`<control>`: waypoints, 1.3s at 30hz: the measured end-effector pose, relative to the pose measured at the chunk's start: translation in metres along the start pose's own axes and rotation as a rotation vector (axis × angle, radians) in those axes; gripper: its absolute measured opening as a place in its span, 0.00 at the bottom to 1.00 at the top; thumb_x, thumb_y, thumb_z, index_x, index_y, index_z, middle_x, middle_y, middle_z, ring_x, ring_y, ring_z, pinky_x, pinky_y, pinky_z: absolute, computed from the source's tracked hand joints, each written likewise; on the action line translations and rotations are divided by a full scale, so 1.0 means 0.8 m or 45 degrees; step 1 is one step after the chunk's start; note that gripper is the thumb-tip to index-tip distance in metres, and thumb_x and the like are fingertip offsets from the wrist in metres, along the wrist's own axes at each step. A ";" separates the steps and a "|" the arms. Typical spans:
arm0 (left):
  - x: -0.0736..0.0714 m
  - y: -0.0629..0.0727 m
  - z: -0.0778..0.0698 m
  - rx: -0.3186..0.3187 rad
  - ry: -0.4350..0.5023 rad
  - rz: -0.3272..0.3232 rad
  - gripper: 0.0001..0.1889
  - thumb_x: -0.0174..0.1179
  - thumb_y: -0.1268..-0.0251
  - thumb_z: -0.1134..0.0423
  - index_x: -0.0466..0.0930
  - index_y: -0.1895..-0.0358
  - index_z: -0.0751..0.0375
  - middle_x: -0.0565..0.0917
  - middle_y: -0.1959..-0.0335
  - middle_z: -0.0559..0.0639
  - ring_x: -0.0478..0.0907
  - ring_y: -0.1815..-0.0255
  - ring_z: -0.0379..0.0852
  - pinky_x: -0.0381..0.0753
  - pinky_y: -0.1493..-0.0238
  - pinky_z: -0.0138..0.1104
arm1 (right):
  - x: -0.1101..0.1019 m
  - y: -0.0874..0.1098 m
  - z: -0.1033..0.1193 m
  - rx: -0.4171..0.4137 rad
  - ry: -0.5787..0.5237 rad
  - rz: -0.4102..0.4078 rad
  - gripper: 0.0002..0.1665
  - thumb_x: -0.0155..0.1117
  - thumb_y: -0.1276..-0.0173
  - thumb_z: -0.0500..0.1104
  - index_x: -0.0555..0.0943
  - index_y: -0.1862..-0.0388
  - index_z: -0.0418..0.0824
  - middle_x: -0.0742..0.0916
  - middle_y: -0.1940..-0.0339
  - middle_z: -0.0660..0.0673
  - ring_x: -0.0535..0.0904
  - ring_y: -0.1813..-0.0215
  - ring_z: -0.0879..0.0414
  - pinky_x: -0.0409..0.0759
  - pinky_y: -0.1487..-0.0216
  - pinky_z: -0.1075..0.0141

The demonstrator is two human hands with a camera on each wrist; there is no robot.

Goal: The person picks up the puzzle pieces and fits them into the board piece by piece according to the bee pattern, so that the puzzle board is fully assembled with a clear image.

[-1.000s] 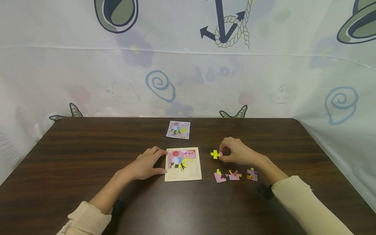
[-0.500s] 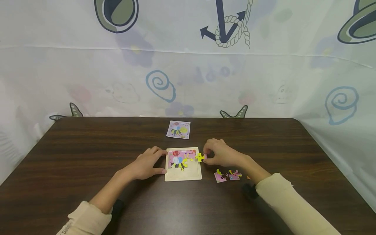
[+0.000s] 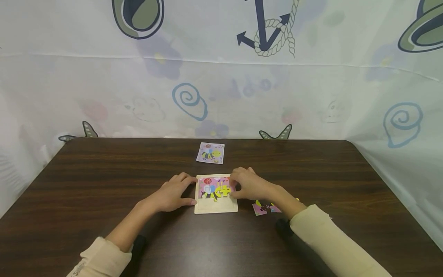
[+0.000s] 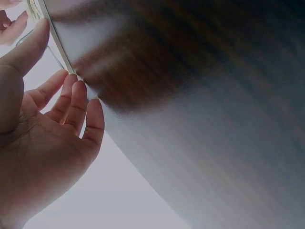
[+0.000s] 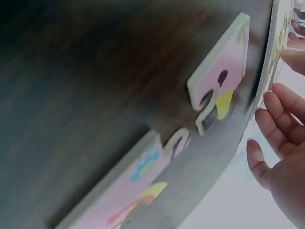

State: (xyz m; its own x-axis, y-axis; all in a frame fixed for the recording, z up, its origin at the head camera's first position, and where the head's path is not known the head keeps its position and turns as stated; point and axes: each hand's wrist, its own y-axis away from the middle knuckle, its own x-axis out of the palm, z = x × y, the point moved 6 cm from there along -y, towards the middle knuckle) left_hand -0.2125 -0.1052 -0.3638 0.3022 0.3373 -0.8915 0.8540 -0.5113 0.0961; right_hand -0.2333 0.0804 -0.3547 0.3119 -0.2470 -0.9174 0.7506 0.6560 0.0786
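In the head view my left hand (image 3: 173, 195) rests at the left edge of the square wooden puzzle tray (image 3: 211, 209), thumb and index fingertip touching its rim well apart. The upper part of the tray bears joined pieces with a bee picture. My right hand (image 3: 252, 186) is over the tray's right side, pinching a yellow puzzle piece (image 3: 226, 191) beside the joined ones. The hand partly hides that piece. The left wrist view shows the left fingers (image 4: 76, 107) lightly bent along the tray edge.
Right of the tray lie loose puzzle pieces, one with a pink corner (image 3: 259, 209) and another pink one (image 5: 138, 176), partly behind the right forearm. A picture card (image 3: 210, 153) of the bee lies behind the tray on the dark wooden table (image 3: 104, 165).
My right hand has carried the yellow puzzle piece leftward from the table onto the tray, against the joined pieces. My left hand has stayed at the tray's edge.
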 end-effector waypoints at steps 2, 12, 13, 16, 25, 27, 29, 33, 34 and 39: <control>0.000 0.000 0.000 0.004 0.001 0.000 0.32 0.65 0.46 0.55 0.67 0.39 0.63 0.69 0.45 0.58 0.64 0.45 0.56 0.64 0.49 0.55 | 0.001 -0.001 0.002 -0.006 0.007 -0.002 0.11 0.69 0.45 0.46 0.78 0.67 0.42 0.75 0.69 0.54 0.68 0.60 0.58 0.59 0.60 0.62; 0.000 -0.001 -0.001 0.007 0.000 0.004 0.32 0.65 0.46 0.55 0.67 0.39 0.63 0.69 0.46 0.58 0.65 0.45 0.56 0.65 0.49 0.54 | 0.004 -0.004 0.005 -0.002 0.036 -0.012 0.11 0.69 0.45 0.46 0.80 0.67 0.42 0.76 0.70 0.53 0.68 0.60 0.58 0.59 0.61 0.62; 0.000 -0.001 0.000 0.007 -0.001 0.005 0.32 0.65 0.46 0.55 0.67 0.39 0.63 0.69 0.46 0.58 0.65 0.45 0.56 0.65 0.49 0.54 | 0.004 -0.004 0.005 -0.001 0.038 -0.012 0.11 0.70 0.45 0.46 0.80 0.66 0.42 0.76 0.69 0.53 0.68 0.60 0.58 0.59 0.61 0.62; 0.000 -0.001 0.000 0.001 0.001 0.006 0.32 0.65 0.47 0.55 0.67 0.39 0.63 0.69 0.46 0.58 0.65 0.45 0.56 0.64 0.48 0.55 | 0.005 -0.004 0.004 -0.001 0.041 -0.013 0.12 0.70 0.45 0.46 0.80 0.66 0.42 0.77 0.69 0.53 0.68 0.60 0.57 0.60 0.61 0.62; -0.001 -0.001 -0.001 0.013 -0.001 -0.002 0.32 0.66 0.47 0.54 0.67 0.40 0.63 0.70 0.46 0.58 0.65 0.45 0.56 0.65 0.49 0.54 | 0.005 -0.002 0.004 -0.009 0.038 -0.010 0.13 0.69 0.45 0.46 0.81 0.62 0.42 0.78 0.66 0.52 0.69 0.58 0.57 0.60 0.60 0.62; -0.002 0.000 -0.001 0.021 -0.004 -0.005 0.32 0.66 0.47 0.54 0.67 0.40 0.63 0.70 0.47 0.58 0.65 0.46 0.56 0.66 0.50 0.54 | 0.004 -0.001 0.004 -0.015 0.036 -0.011 0.13 0.69 0.44 0.46 0.81 0.62 0.42 0.78 0.65 0.52 0.69 0.58 0.57 0.61 0.60 0.62; -0.002 0.000 -0.001 0.024 -0.006 -0.005 0.32 0.66 0.47 0.53 0.67 0.40 0.63 0.70 0.47 0.58 0.65 0.46 0.56 0.66 0.51 0.54 | 0.004 0.000 0.005 -0.017 0.030 -0.011 0.13 0.69 0.44 0.45 0.81 0.61 0.42 0.78 0.65 0.52 0.70 0.58 0.57 0.61 0.60 0.62; -0.002 -0.001 0.000 0.018 -0.006 -0.006 0.32 0.66 0.47 0.53 0.67 0.40 0.63 0.70 0.47 0.58 0.65 0.45 0.56 0.66 0.51 0.54 | 0.003 0.000 0.004 -0.021 0.022 -0.007 0.12 0.68 0.43 0.45 0.81 0.62 0.42 0.78 0.65 0.51 0.70 0.57 0.56 0.61 0.59 0.62; -0.002 -0.001 0.000 0.015 -0.005 -0.005 0.32 0.66 0.47 0.54 0.67 0.40 0.63 0.70 0.46 0.58 0.65 0.45 0.56 0.66 0.50 0.54 | 0.003 0.000 0.004 -0.024 0.024 -0.006 0.12 0.68 0.43 0.45 0.81 0.62 0.42 0.78 0.65 0.52 0.70 0.57 0.56 0.61 0.59 0.61; -0.002 -0.001 0.000 0.014 -0.002 -0.004 0.32 0.66 0.47 0.54 0.67 0.39 0.63 0.70 0.46 0.58 0.65 0.45 0.56 0.65 0.50 0.55 | 0.003 0.000 0.004 -0.030 0.019 -0.007 0.11 0.67 0.43 0.44 0.81 0.62 0.42 0.78 0.65 0.52 0.70 0.57 0.56 0.61 0.59 0.61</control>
State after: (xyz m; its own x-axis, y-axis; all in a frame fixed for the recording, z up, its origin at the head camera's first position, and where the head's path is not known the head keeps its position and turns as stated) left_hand -0.2139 -0.1054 -0.3623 0.2989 0.3379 -0.8925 0.8502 -0.5189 0.0883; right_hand -0.2306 0.0776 -0.3557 0.2989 -0.2399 -0.9236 0.7384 0.6712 0.0647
